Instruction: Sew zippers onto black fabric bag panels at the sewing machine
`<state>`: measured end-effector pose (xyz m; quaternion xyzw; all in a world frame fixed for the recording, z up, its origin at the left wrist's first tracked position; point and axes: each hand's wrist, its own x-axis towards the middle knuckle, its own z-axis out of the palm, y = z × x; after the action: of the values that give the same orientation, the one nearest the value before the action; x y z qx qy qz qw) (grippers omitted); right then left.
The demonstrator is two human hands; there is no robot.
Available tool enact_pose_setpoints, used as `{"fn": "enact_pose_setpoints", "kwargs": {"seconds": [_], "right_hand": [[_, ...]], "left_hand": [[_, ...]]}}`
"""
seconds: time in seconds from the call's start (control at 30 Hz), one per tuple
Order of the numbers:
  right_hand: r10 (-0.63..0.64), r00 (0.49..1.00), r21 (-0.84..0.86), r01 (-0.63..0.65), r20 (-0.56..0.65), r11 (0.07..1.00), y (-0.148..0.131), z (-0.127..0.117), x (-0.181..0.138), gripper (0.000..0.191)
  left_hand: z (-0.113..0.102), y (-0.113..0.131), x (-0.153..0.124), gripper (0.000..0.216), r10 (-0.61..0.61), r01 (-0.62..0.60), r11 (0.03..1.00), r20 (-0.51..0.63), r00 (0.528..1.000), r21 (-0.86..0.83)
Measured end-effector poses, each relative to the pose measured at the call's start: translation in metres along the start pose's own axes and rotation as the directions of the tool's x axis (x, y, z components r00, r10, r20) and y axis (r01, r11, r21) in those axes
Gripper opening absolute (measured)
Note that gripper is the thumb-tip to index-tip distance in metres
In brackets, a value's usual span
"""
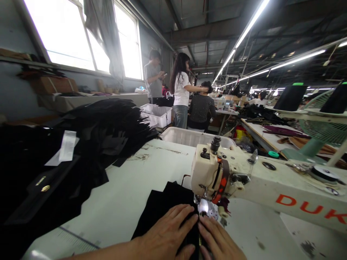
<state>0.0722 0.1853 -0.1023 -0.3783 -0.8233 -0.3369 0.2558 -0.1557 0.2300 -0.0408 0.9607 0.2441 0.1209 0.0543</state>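
A piece of black fabric (159, 207) lies under the head of a white sewing machine (207, 169), its far edge stepped. My left hand (170, 231) rests flat on the fabric, fingers stretched toward the needle area. Close beside it, my right hand (217, 238) presses down along the fabric's right edge, fingers extended. A thin gold-coloured line (200, 240) shows on the fabric between the two hands. Both sets of fingertips are just in front of the lit presser foot area (204, 207). The needle itself is too small to make out.
A large heap of black cut pieces (108, 122) covers the table's left side, with a white label (67, 146) on it. White plastic bins (173, 134) stand beyond the table. Several people are further back. Black thread cones (290, 97) and a green fan (317, 130) are at right.
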Motion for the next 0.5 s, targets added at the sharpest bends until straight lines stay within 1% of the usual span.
{"fn": "enact_pose_setpoints", "kwargs": {"seconds": [0.1,0.27,0.33,0.5], "right_hand": [[0.000,1.000,0.003,0.000,0.000,1.000,-0.001,-0.002,0.003,0.030],[-0.021,1.000,-0.036,0.021,-0.015,0.999,-0.001,-0.002,0.005,0.033],[-0.014,1.000,-0.050,0.014,-0.016,0.999,-0.001,-0.001,0.004,0.033],[-0.030,0.999,-0.084,0.034,0.041,0.996,-0.001,0.005,-0.006,0.031]], "left_hand": [[-0.001,0.002,0.002,0.060,-0.004,0.004,1.000,0.025,1.000,-0.015],[0.006,-0.002,0.000,0.061,0.022,-0.023,0.999,-0.026,0.999,-0.034],[0.007,-0.002,-0.001,0.061,0.022,-0.023,0.998,-0.027,0.999,-0.059],[-0.003,0.001,0.003,0.059,-0.026,0.029,0.997,0.043,0.999,-0.068]]}}
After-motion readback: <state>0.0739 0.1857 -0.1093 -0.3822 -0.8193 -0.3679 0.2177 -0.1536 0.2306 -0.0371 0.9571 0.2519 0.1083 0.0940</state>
